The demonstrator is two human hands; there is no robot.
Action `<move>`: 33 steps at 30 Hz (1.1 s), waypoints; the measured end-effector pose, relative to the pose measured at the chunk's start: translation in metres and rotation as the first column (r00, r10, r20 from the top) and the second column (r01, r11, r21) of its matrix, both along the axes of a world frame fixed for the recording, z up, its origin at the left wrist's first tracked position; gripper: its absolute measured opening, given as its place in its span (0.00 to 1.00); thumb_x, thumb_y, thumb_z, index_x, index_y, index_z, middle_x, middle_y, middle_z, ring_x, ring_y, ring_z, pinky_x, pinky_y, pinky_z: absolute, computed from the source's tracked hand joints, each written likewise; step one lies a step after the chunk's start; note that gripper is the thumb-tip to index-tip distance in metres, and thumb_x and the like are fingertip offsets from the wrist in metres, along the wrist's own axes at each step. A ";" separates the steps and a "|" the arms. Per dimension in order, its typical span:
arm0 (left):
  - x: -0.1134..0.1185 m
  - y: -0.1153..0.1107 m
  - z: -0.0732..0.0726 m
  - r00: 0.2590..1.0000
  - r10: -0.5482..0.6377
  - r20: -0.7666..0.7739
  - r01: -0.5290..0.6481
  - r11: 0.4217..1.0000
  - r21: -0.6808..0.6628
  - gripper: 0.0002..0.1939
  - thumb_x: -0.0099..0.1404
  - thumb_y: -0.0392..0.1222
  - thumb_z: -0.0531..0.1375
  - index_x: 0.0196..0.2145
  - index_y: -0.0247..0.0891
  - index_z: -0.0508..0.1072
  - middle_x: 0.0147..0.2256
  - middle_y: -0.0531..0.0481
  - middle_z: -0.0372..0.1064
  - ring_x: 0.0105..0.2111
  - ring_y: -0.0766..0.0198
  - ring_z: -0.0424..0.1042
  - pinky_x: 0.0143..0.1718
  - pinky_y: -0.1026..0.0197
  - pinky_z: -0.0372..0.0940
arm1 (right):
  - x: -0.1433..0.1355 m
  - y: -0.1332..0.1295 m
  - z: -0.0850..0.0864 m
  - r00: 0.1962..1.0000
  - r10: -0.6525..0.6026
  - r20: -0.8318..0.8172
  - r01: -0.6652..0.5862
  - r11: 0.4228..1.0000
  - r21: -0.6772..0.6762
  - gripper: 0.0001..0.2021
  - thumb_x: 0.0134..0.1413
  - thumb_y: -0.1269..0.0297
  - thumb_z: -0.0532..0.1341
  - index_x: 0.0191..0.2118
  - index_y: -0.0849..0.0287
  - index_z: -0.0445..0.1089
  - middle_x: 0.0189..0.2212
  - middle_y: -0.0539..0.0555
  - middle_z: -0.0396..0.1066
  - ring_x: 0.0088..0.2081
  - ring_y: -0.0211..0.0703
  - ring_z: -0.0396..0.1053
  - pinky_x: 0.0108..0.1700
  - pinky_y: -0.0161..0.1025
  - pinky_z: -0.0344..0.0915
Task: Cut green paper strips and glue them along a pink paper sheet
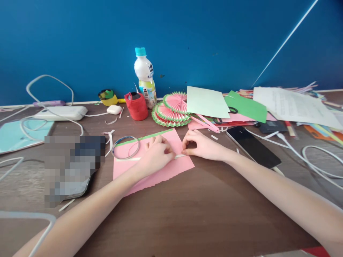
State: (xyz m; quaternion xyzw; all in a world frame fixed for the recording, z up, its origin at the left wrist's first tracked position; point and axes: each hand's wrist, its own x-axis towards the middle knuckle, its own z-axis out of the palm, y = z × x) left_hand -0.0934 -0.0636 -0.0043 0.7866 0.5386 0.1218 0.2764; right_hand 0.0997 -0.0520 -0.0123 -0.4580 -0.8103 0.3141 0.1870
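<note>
A pink sheet of paper (158,180) with a ragged front edge and a green band (158,134) along its back edge lies on the table. Across it runs a narrow whitish strip (128,159), which looks like tape. My left hand (157,155) rests on the sheet, fingers curled and pinched at the strip. At the sheet's right edge, my right hand (198,144) pinches the strip's right end between thumb and forefinger. A thin ring-shaped tape roll (138,144) lies on the sheet's left side.
Behind stand a bottle (144,71), a red wrapped roll (137,107) and pink-green pleated paper fans (171,113). A black phone (252,146) and cables lie right, below stacked papers (292,107). Left are a partly blurred dark device (77,191), a white power bank (61,112) and cables.
</note>
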 end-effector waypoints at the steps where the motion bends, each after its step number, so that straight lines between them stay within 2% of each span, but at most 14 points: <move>1: 0.000 0.000 0.000 1.000 0.002 -0.002 -0.002 1.000 0.002 0.11 0.56 0.41 0.54 0.19 0.38 0.67 0.37 0.49 0.58 0.45 0.54 0.58 0.51 0.47 0.52 | 0.000 0.000 0.000 1.000 0.002 0.001 -0.002 1.000 0.007 0.04 0.48 0.64 0.62 0.27 0.56 0.68 0.32 0.52 0.64 0.42 0.46 0.58 0.45 0.45 0.56; 10: -0.001 0.000 -0.002 1.000 -0.004 -0.005 0.004 1.000 0.017 0.11 0.57 0.41 0.54 0.20 0.37 0.67 0.37 0.49 0.59 0.44 0.55 0.59 0.50 0.47 0.51 | -0.002 -0.002 0.001 1.000 -0.014 0.015 0.014 1.000 0.007 0.07 0.51 0.61 0.60 0.27 0.57 0.66 0.33 0.52 0.63 0.42 0.47 0.58 0.45 0.45 0.56; 15: -0.001 -0.001 0.000 1.000 0.000 -0.006 -0.001 1.000 -0.003 0.09 0.57 0.41 0.54 0.21 0.37 0.68 0.38 0.50 0.59 0.45 0.55 0.59 0.51 0.47 0.51 | -0.004 -0.004 0.003 0.998 -0.046 0.036 0.046 0.999 0.008 0.05 0.50 0.64 0.61 0.26 0.57 0.65 0.32 0.52 0.63 0.43 0.48 0.58 0.47 0.46 0.55; 20: -0.002 -0.001 0.000 1.000 0.002 0.018 -0.002 0.999 -0.036 0.09 0.56 0.41 0.54 0.21 0.38 0.68 0.38 0.50 0.59 0.46 0.55 0.58 0.52 0.47 0.50 | -0.002 -0.003 0.003 1.000 -0.030 0.002 0.030 0.999 -0.023 0.08 0.54 0.62 0.56 0.27 0.57 0.66 0.33 0.52 0.64 0.43 0.47 0.58 0.47 0.46 0.54; 24: -0.002 -0.001 0.000 1.000 0.010 0.014 -0.010 0.999 -0.037 0.09 0.57 0.41 0.54 0.22 0.37 0.68 0.39 0.49 0.58 0.46 0.55 0.58 0.52 0.47 0.50 | -0.005 -0.005 0.001 0.997 -0.066 0.036 0.065 0.998 0.010 0.08 0.51 0.60 0.59 0.27 0.57 0.64 0.32 0.52 0.62 0.43 0.47 0.57 0.46 0.46 0.54; 33: -0.002 -0.001 0.001 1.000 0.018 0.016 -0.017 0.999 -0.045 0.11 0.57 0.44 0.55 0.21 0.37 0.65 0.39 0.49 0.59 0.46 0.54 0.58 0.51 0.47 0.51 | -0.006 -0.006 0.003 0.995 -0.044 0.093 0.043 0.999 0.021 0.07 0.49 0.64 0.62 0.26 0.57 0.63 0.32 0.51 0.61 0.42 0.47 0.57 0.46 0.45 0.54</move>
